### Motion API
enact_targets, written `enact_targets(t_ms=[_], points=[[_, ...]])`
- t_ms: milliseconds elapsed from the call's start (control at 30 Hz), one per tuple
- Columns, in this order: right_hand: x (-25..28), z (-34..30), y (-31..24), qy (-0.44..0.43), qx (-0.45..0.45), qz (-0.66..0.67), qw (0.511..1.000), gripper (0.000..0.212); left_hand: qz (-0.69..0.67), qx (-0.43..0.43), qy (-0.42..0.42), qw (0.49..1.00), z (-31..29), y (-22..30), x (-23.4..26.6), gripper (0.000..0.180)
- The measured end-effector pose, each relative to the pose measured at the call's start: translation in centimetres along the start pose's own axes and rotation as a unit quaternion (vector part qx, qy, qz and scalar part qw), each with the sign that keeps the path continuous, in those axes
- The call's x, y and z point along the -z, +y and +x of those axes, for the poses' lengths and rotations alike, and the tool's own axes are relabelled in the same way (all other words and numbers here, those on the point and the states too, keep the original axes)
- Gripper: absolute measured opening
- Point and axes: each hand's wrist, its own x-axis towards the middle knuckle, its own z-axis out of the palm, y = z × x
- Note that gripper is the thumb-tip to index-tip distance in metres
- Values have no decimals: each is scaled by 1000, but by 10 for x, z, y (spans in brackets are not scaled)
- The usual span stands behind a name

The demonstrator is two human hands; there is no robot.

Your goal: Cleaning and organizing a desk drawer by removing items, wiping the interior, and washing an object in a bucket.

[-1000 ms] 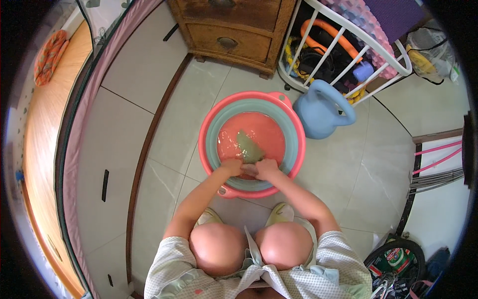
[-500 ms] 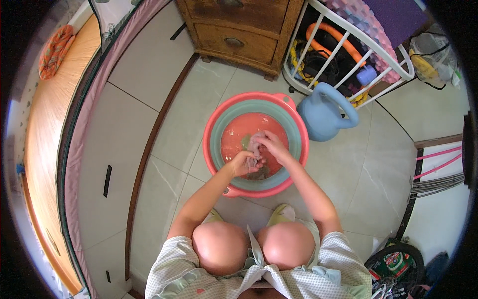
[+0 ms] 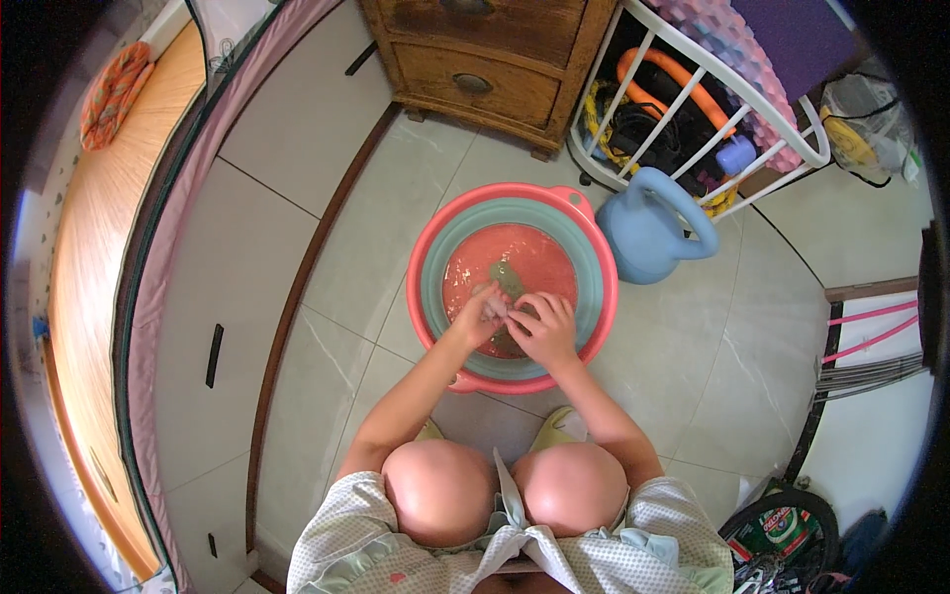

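A round collapsible basin (image 3: 428, 223) with a coral rim and a blue-green inner wall holds shallow water over a coral bottom. Both my hands are together above it. My left hand (image 3: 480, 317) is closed round a small wet pinkish-grey cloth (image 3: 500, 308), mostly hidden by the fingers. My right hand (image 3: 544, 327) meets it from the other side, fingers bent and fingertips pinching the cloth. Beyond the hands a greenish piece of fabric (image 3: 506, 275) lies in the water. Something dark grey-brown (image 3: 503, 346) shows below the hands, its kind unclear.
A blue kettlebell (image 3: 643, 233) stands against the basin's right side. Behind it is a white-railed rack (image 3: 693, 79) with exercise gear. A wooden drawer cabinet (image 3: 485, 79) stands at the back, white drawers (image 3: 267, 257) along the left. My knees (image 3: 440, 490) are close to the basin's near side.
The cloth, earlier stretched between my hands, is now bunched up and mostly covered. My right hand has come down and nearer to the left. More of the greenish fabric shows.
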Motion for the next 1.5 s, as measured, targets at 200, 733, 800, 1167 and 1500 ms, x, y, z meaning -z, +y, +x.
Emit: enact_targets(t_ms=[200, 733, 800, 1167, 1500], points=[[6, 2, 7, -17, 16, 19, 1000, 16, 48, 39, 13, 998, 12, 9, 14, 8], [-7, 22, 23, -316, 94, -14, 944, 35, 438, 340, -90, 827, -16, 23, -45, 16], [-10, 23, 25, -379, 67, -74, 920, 28, 511, 339, -83, 785, -11, 21, -53, 16], [-26, 9, 31, -392, -232, 149, 878, 15, 920, -153, -190, 308, -12, 11, -53, 49], [-51, -22, 62, -391, -218, 336, 829, 12, 911, -173, -183, 328, -14, 2, -52, 47]])
